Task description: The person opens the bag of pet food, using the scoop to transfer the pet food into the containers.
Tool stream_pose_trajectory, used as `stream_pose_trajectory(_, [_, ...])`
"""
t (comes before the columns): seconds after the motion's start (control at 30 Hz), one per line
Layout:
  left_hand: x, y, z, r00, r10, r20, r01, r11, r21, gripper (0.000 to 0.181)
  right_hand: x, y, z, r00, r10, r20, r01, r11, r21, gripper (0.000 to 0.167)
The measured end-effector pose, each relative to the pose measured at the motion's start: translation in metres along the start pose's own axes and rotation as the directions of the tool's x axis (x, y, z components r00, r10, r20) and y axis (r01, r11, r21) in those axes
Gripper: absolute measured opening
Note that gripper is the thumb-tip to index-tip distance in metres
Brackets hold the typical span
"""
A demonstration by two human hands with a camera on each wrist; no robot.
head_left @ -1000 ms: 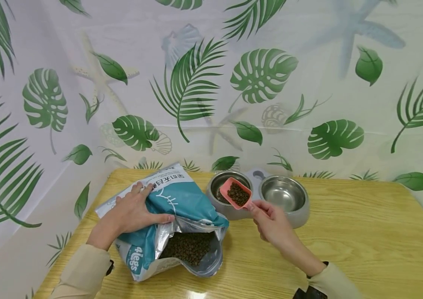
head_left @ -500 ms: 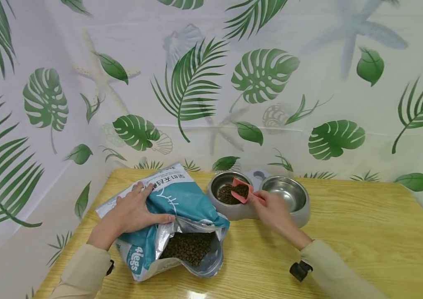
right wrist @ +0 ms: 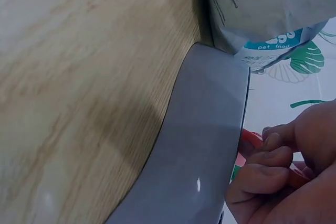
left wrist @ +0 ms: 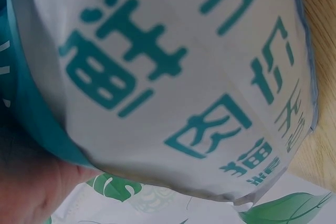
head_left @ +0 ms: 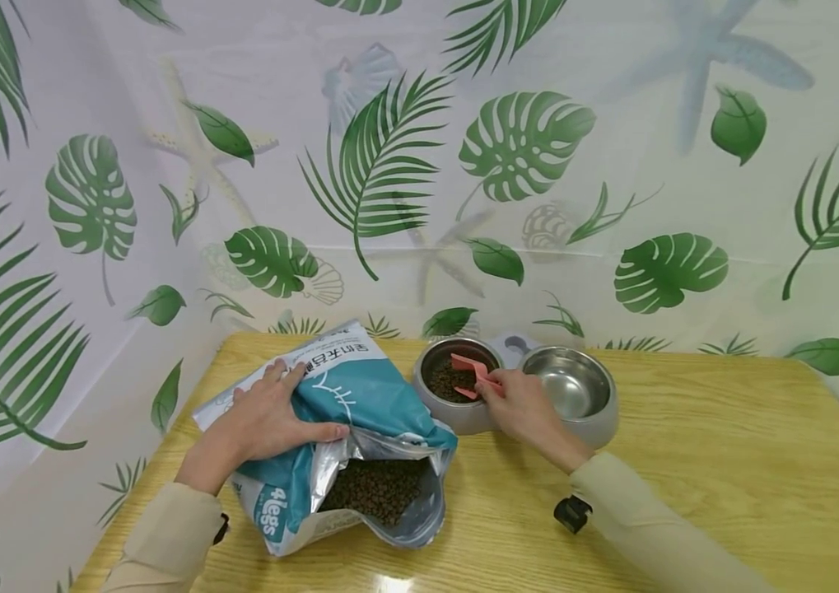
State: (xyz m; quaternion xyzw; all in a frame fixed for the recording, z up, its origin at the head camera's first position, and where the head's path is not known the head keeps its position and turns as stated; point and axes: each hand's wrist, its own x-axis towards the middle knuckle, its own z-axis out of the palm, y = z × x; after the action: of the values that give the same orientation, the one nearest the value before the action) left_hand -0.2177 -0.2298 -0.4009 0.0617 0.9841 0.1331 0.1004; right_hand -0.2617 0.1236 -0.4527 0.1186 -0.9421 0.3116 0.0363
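Observation:
In the head view my right hand (head_left: 530,416) grips the handle of a pink scoop (head_left: 468,365). The scoop is turned on its side over the left metal bowl (head_left: 495,354), where brown kibble (head_left: 445,381) lies. Curled fingers (right wrist: 262,174) show around the handle in the right wrist view, beside the grey bowl stand (right wrist: 202,129). My left hand (head_left: 265,416) rests with spread fingers on the teal and white pet food bag (head_left: 370,394), its thumb near the bag's mouth. The bag lies tilted with its mouth toward me, showing kibble (head_left: 378,490) inside.
The right metal bowl (head_left: 570,387) sits in the same double stand, with no kibble visible in it. Everything stands on a wood-grain table (head_left: 715,445). A leaf-patterned cloth (head_left: 404,165) rises behind the table's back edge.
The scoop has gone from level and full of kibble to tipped on its side. Kibble has fallen into the left bowl. My left hand and the bag have stayed in place.

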Motion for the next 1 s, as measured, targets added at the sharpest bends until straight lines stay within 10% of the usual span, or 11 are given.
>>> stream_pose_trajectory(0.6, [-0.001, 0.000, -0.001, 1.000, 0.000, -0.001, 0.000, 1.000, 0.006, 0.130, -0.002, 0.006, -0.016, 0.995, -0.067, -0.080, 0.056, 0.989, -0.135, 0.027])
stream_pose_trajectory(0.9, [-0.001, 0.001, -0.001, 1.000, 0.002, -0.005, -0.002, 1.000, 0.002, 0.130, -0.009, 0.013, -0.021, 0.962, -0.223, -0.160, 0.153, 0.920, -0.361, 0.020])
stream_pose_trajectory(1.0, [-0.002, 0.001, -0.001, 1.000, 0.001, -0.006, -0.001, 1.000, 0.000, 0.130, -0.013, 0.013, -0.026, 0.964, -0.202, -0.173, 0.150, 0.951, -0.272, 0.018])
